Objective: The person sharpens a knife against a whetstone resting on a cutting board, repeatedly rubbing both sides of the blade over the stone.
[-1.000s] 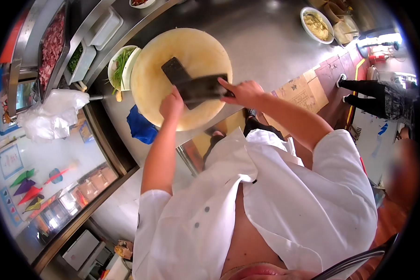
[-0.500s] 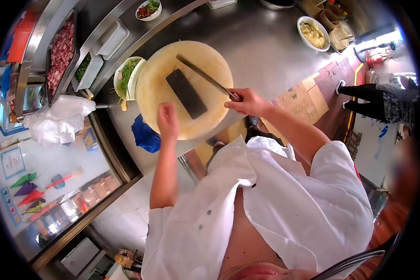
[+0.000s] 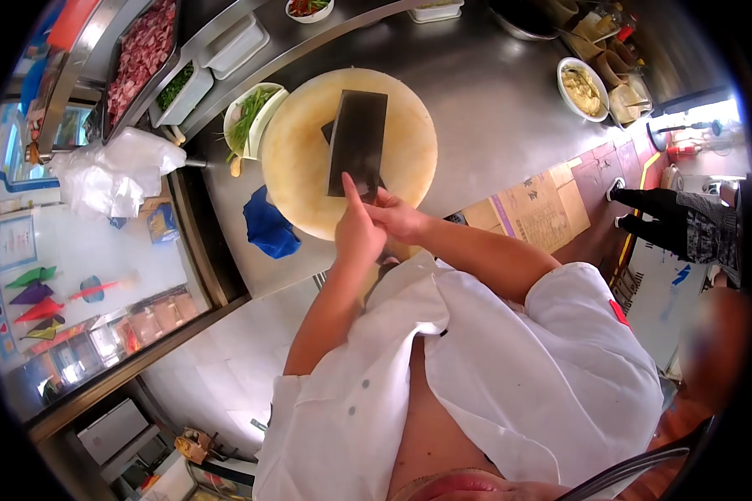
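Observation:
A broad dark cleaver (image 3: 359,134) lies broadside over the round chopping board (image 3: 297,159), its handle end toward me. My right hand (image 3: 399,220) is closed around the handle, which is mostly hidden by the fingers. Close against it, my left hand (image 3: 361,235) has its index finger stretched along the blade's near corner; its other fingers are bent and partly hidden. Under the blade, a corner of a dark rectangular slab (image 3: 328,132) shows on the left side.
Left of the board stand a white container of greens (image 3: 255,117) and a blue cloth (image 3: 269,225). A tray of diced meat (image 3: 142,58) sits further left. A bowl of pale yellow food (image 3: 583,90) is at right. Another person (image 3: 685,221) stands beyond the cardboard (image 3: 526,209).
The cleaver has turned from nearly edge-on to broadside and now covers most of the slab. My left hand has moved from the board's near-left side to the cleaver beside my right hand.

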`<state>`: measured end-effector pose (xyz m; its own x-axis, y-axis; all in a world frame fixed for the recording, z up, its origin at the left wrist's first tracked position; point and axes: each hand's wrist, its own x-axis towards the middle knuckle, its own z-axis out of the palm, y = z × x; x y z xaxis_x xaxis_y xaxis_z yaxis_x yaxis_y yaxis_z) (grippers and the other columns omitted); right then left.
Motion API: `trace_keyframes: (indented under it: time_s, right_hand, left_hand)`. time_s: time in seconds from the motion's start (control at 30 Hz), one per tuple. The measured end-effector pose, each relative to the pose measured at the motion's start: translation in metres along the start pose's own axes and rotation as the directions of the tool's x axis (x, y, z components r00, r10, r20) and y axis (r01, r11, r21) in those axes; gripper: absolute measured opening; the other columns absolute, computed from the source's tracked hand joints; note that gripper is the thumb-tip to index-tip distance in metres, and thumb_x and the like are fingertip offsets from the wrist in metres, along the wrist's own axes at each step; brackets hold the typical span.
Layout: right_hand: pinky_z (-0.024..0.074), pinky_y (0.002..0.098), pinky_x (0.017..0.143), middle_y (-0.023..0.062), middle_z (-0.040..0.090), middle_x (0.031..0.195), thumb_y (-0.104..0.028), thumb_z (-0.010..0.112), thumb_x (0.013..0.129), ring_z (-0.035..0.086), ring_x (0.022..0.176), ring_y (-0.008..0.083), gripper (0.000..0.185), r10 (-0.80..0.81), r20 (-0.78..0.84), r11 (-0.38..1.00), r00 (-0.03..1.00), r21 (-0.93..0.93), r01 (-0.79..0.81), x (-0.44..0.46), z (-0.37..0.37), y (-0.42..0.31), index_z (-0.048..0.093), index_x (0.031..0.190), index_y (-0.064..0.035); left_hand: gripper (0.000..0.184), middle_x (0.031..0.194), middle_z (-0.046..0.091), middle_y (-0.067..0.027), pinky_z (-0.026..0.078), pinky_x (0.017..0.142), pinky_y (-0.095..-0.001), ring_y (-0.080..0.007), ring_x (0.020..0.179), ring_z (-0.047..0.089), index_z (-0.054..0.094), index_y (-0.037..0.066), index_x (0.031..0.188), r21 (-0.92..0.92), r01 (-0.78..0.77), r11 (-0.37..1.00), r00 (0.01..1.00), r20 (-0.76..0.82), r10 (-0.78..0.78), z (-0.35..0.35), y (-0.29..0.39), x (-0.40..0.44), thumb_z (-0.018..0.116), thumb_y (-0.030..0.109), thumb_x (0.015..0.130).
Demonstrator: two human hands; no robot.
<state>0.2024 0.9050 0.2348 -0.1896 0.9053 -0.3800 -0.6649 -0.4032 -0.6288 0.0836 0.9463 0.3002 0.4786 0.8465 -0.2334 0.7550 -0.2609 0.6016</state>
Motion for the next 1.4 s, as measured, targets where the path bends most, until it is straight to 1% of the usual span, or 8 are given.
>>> trace_keyframes:
  time_s: [0.13,0.27,0.33,0.47,0.57,0.97,1.23,1.4]
  right_hand:
    - [0.046,0.0374,0.111,0.0058,0.058,0.141,-0.03,0.059,0.11,0.055,0.131,0.0174,0.051,0.036,0.04,0.98,0.999,-0.199,-0.027,0.006,0.008,0.011,0.042,0.155,-0.0118]
    - [0.0501,0.0382,0.102,0.0086,0.067,0.125,-0.033,0.054,0.11,0.064,0.117,0.0222,0.046,0.184,0.193,0.762,0.964,-0.647,-0.016,-0.011,0.006,-0.009,0.052,0.148,-0.0083]
    - [0.0507,0.0442,0.103,0.0141,0.067,0.13,-0.036,0.054,0.107,0.066,0.118,0.0335,0.05,0.308,0.113,0.132,0.945,-0.988,0.075,-0.026,0.003,-0.032,0.055,0.148,-0.007]
    - [0.0433,0.0446,0.114,0.0156,0.054,0.154,-0.049,0.051,0.106,0.052,0.139,0.0358,0.062,-0.245,0.239,-0.126,0.94,-0.969,0.213,-0.03,-0.011,-0.043,0.053,0.152,-0.0083]
    - [0.0326,0.0493,0.124,0.0163,0.044,0.163,-0.053,0.053,0.105,0.037,0.152,0.0363,0.066,-0.385,0.393,-0.386,0.835,-0.89,0.241,-0.008,-0.012,-0.037,0.052,0.153,-0.0085]
    - [0.0101,0.0536,0.131,0.0096,0.023,0.175,-0.071,0.04,0.103,0.013,0.163,0.0315,0.085,-0.052,0.234,-0.526,0.971,-0.833,0.173,-0.029,-0.02,0.0,0.033,0.167,-0.0155]
    - [0.0157,0.0545,0.13,0.0115,0.021,0.176,-0.074,0.049,0.096,0.015,0.162,0.0338,0.092,-0.13,0.15,-0.577,0.98,-0.815,0.048,0.042,-0.032,-0.06,0.032,0.166,-0.0159]
    - [0.0156,0.0547,0.13,0.012,0.023,0.175,-0.076,0.051,0.094,0.017,0.162,0.0346,0.094,-0.119,0.152,-0.551,0.981,-0.832,0.062,-0.023,-0.035,-0.023,0.035,0.166,-0.0163]
  left_hand:
    - [0.114,0.105,0.076,-0.0226,0.058,0.076,-0.0499,-0.0439,0.087,0.073,-0.002,0.004,0.167,0.134,-0.009,0.991,0.993,-0.115,0.025,0.002,-0.035,-0.004,0.077,0.02,0.086]
    - [0.104,0.095,0.077,-0.0196,0.057,0.073,-0.0498,-0.0434,0.082,0.073,0.007,0.004,0.167,0.226,0.025,0.974,0.999,-0.032,-0.018,-0.003,-0.083,-0.021,0.073,0.021,0.089]
    - [0.099,0.09,0.076,-0.0197,0.057,0.071,-0.0508,-0.0437,0.078,0.072,0.012,0.005,0.167,0.246,0.022,0.969,1.0,-0.007,-0.02,-0.014,-0.092,-0.032,0.071,0.021,0.09]
    - [0.1,0.087,0.075,-0.0215,0.057,0.07,-0.0511,-0.0417,0.075,0.073,0.014,0.008,0.168,0.369,0.069,0.927,0.989,0.098,-0.112,-0.023,-0.112,-0.046,0.071,0.027,0.089]
    - [0.1,0.088,0.076,-0.0195,0.058,0.07,-0.0497,-0.04,0.075,0.073,0.013,0.009,0.169,0.447,0.033,0.894,0.985,0.139,-0.106,-0.02,-0.118,-0.053,0.071,0.027,0.089]
    - [0.09,0.096,0.074,-0.0135,0.056,0.065,-0.0503,-0.0373,0.076,0.071,0.023,0.025,0.169,0.387,0.094,0.917,0.988,0.078,-0.134,0.009,-0.134,-0.107,0.069,0.024,0.091]
    - [0.083,0.082,0.074,-0.0126,0.054,0.063,-0.0505,-0.0373,0.07,0.071,0.026,0.026,0.167,0.509,0.041,0.86,0.997,0.032,-0.067,-0.01,-0.13,0.023,0.065,0.031,0.095]
    - [0.087,0.075,0.072,-0.0107,0.053,0.058,-0.049,-0.0358,0.062,0.069,0.028,0.027,0.167,0.429,-0.059,0.902,0.998,0.027,0.052,0.014,-0.145,-0.045,0.069,0.026,0.09]
